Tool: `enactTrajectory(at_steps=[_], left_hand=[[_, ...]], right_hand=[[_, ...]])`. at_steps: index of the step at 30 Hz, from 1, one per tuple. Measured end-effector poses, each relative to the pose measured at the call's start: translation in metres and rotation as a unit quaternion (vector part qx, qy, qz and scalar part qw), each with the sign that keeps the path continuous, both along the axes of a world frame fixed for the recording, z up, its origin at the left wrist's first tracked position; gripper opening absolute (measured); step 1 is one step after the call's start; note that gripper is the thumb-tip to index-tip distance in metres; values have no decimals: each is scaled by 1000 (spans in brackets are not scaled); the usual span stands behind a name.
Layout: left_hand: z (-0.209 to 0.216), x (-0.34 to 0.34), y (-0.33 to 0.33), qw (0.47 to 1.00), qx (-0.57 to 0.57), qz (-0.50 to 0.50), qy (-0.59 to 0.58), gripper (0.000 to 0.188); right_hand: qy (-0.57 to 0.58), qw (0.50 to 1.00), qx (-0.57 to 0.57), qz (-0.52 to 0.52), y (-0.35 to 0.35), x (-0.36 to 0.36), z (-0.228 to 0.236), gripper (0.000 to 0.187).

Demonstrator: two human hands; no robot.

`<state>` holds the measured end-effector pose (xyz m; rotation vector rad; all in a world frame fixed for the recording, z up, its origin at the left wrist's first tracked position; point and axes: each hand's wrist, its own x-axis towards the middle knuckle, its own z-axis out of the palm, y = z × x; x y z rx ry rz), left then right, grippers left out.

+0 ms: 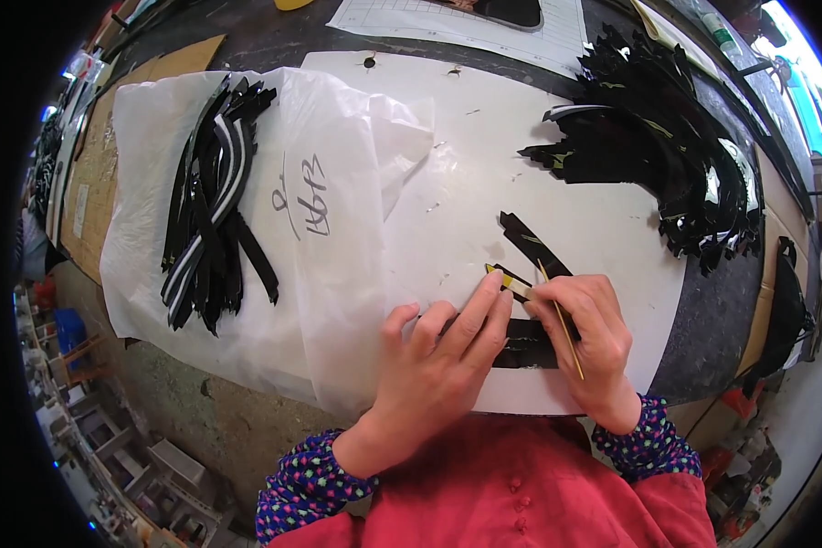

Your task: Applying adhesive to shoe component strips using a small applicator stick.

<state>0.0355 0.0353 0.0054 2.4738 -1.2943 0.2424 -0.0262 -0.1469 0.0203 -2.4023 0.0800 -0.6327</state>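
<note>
My left hand point(452, 342) lies with fingers stretched out on the white board. Its index fingertip presses by the end of a small black strip with a yellow edge point(495, 271). My right hand point(589, 329) is closed in a pinch around a thin yellow stick point(570, 345), which slants up past the fingers. Between the two hands' fingertips shows a short pale piece point(521, 289); what it is I cannot make out. A longer black strip point(525, 236) runs under the right fingers. Wider black pieces point(527, 344) lie between my hands, partly covered.
Black strips, some with white stripes point(212, 215), are heaped on a translucent plastic sheet point(329, 283) at left. A large fanned pile of glossy black pieces point(694, 160) sits at right. The white board point(466, 119) rests on a dark table; gridded paper point(393, 26) is behind.
</note>
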Motion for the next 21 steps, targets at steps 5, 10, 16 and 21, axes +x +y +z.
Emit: enactTrajectory(at_steps=[5,10,16,21], left_hand=[[0,1,-1,1000,-3,3,6,47],[1,2,-1,1000,-4,1,17,48],[3,4,-2,999,-6,-2,41,48],[6,4,-1,998,-13,3,66,49]], right_hand=[[-4,1000,-8,6,-1,1,0,28],[0,1000,-11,10,-2,0,1,28],[5,999,-33,13,-2,-11,3,34],[3,999,-52,17,-3,-18,2,40]])
